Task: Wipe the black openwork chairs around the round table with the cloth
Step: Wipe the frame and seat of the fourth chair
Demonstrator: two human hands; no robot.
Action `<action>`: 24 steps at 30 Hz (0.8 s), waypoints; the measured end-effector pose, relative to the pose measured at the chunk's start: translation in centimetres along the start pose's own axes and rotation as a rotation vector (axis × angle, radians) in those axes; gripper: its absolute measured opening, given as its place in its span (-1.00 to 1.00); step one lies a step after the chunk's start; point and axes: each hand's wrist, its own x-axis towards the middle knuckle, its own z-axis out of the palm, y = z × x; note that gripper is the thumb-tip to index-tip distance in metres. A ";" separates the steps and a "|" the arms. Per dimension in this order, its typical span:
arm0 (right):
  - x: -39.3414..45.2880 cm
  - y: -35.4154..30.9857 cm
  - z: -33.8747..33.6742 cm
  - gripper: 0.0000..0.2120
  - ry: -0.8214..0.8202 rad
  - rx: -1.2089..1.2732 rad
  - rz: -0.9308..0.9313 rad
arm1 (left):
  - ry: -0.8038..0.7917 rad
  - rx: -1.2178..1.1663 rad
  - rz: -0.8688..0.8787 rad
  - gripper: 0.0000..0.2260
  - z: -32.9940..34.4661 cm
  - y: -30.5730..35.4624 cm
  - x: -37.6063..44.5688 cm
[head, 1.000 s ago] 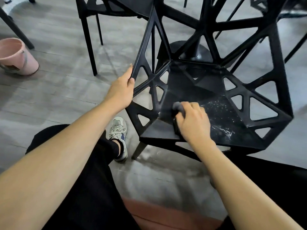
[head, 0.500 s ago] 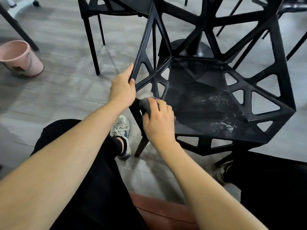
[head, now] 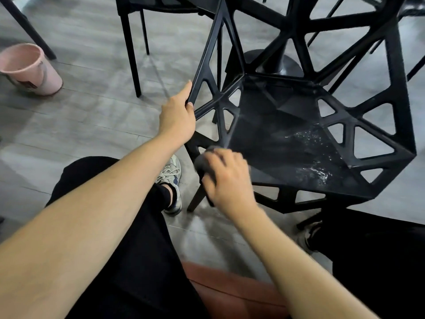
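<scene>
Head view looks down past my knees at the black openwork chair [head: 287,139], which stands just in front of me on the grey plank floor [head: 92,116]. My left hand [head: 178,116] grips the slanted bar at the chair's left side, thumb up along the outer edge and fingers curled round behind it. My right hand [head: 226,178] is at the seat's near-left corner, fingers bent over a dark grey cloth [head: 203,163] and pressing it against the edge of the seat above the front leg; the hand is blurred, so I cannot tell how tightly the fingers close, only that the wad bulges out past them on the left. Wet streaks and droplets [head: 315,162] glisten on the right half of the seat. Behind the chair stands the round table's black pedestal base [head: 271,63], with the legs of another black chair [head: 133,42] further left. A pink bucket [head: 30,70] sits on the floor well off to the left. My left sneaker [head: 171,178] rests beside the chair's front leg.
</scene>
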 end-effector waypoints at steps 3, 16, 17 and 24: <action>-1.0 0.4 0.5 -0.56 0.050 -0.119 -0.092 | 0.016 -0.006 -0.006 -0.52 0.2 0.0 -0.2; 3.0 6.0 -1.9 -0.65 0.094 -0.179 0.328 | 0.036 0.498 0.546 -0.37 2.7 0.9 -2.6; 2.5 4.3 -1.1 -0.64 0.108 -0.164 0.275 | -0.026 0.495 0.603 -0.41 3.6 1.1 -3.0; 1.2 4.7 -1.5 -0.61 0.117 -0.147 0.202 | -0.114 0.625 0.618 -0.55 5.5 -0.7 -3.4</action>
